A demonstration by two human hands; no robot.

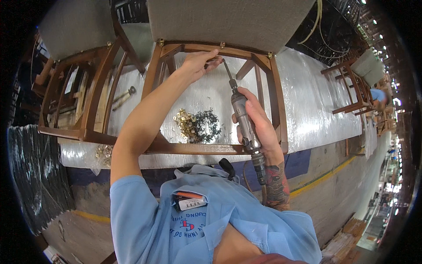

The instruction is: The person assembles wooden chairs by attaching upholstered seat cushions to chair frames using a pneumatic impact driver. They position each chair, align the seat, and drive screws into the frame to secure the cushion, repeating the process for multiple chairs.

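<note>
My right hand (259, 121) is wrapped round a grey power screwdriver (241, 110), its long bit pointing up and away from me. Close to the bit's tip, my left hand (200, 65) is closed, with something small and dark at its fingers that I cannot make out. Both hands are over a brown wooden chair frame (198, 148). A grey upholstered panel (228, 22) adjoins the frame's far rail, where a small brass bracket (223, 45) sits just beyond my left fingertips. Inside the frame lie a heap of brass brackets (185, 124) and a pile of black screws (206, 125).
Clear plastic sheeting (316, 105) covers the worktable. Another chair frame (83, 101) stands at left, with a long-handled tool (125, 97) beside it. A bag of brass parts (104, 154) lies at the near left. Farther right is another chair (356, 83), with a person (378, 94) behind it.
</note>
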